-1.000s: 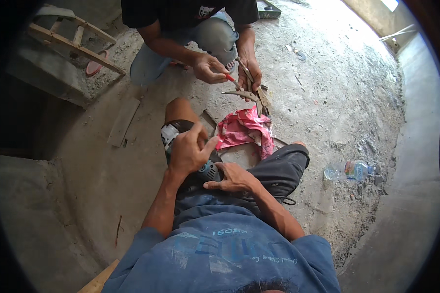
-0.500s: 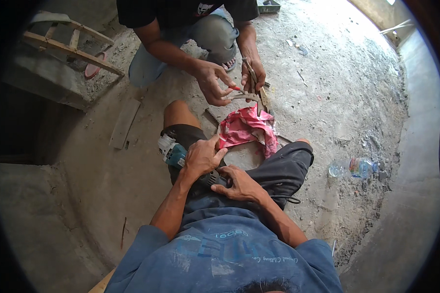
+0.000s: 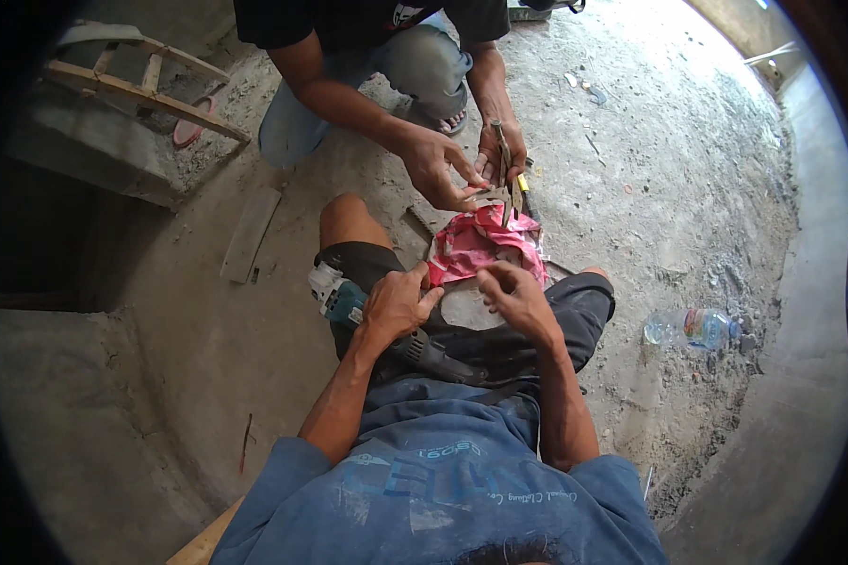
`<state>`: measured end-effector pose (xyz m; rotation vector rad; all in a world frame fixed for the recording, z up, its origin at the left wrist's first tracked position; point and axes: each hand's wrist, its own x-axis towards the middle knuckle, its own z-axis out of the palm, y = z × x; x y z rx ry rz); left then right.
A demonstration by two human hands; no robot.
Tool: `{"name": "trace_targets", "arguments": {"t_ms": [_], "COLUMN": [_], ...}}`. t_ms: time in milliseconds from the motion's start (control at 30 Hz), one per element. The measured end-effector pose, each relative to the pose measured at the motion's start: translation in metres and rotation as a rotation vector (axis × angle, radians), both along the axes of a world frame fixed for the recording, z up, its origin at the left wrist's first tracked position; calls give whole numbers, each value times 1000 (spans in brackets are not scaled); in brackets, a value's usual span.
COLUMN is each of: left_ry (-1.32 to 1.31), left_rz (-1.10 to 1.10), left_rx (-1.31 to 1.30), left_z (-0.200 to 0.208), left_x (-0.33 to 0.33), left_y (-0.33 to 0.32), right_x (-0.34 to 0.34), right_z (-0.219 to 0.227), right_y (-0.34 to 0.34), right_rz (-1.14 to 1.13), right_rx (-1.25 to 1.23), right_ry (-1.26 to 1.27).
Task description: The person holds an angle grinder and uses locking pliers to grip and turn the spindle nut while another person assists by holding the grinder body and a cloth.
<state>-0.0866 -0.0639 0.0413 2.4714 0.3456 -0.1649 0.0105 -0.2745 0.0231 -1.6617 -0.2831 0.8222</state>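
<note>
Across my lap lies a teal, black and silver power tool, an angle grinder by its shape (image 3: 424,358). My left hand (image 3: 396,303) rests over its middle, thumb and index finger apart. Its fingertips reach the near left edge of a crumpled pink plastic bag (image 3: 471,240); its other fingers are hidden. My right hand (image 3: 520,299) hovers at the near right side of the bag, fingers loosely bent and apart, holding nothing visible. Beyond the bag, a co-worker's two hands (image 3: 438,169) hold a metal plier-like tool (image 3: 505,179) and a small red-tipped piece.
A wooden ladder-like frame (image 3: 146,80) leans at the far left, near a pink dish (image 3: 193,122). A flat board (image 3: 251,235) lies on the dusty concrete floor. To the right is a clear plastic bottle (image 3: 693,328) on its side, near the wall (image 3: 820,264).
My right hand has left the rear of the power tool and moved forward and right to the bag. The co-worker's tool has turned more upright. My left hand is nearly still.
</note>
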Motion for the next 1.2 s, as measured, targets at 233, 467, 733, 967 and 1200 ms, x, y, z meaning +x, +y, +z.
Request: {"name": "trace_targets", "arguments": {"t_ms": [233,467,733,967,1200], "left_ry": [-13,18,61,47,-64], "left_rz": [34,92,49,57,60], "left_rx": [-3,-124,-104,-120,-83], "left_z": [-5,-5,-6,0,-14], "left_x": [-1,1,2,2,-3], "left_y": [1,5,6,5,7], "right_x": [21,39,51,59,60], "right_z": [-33,-45,-43,-46,-25], "right_y": [10,20,41,58,71], "right_rz": [-351,-463,-554,-561,-590], "right_rx": [338,525,567,681,698], "right_ry": [385,549,613,701,813]}}
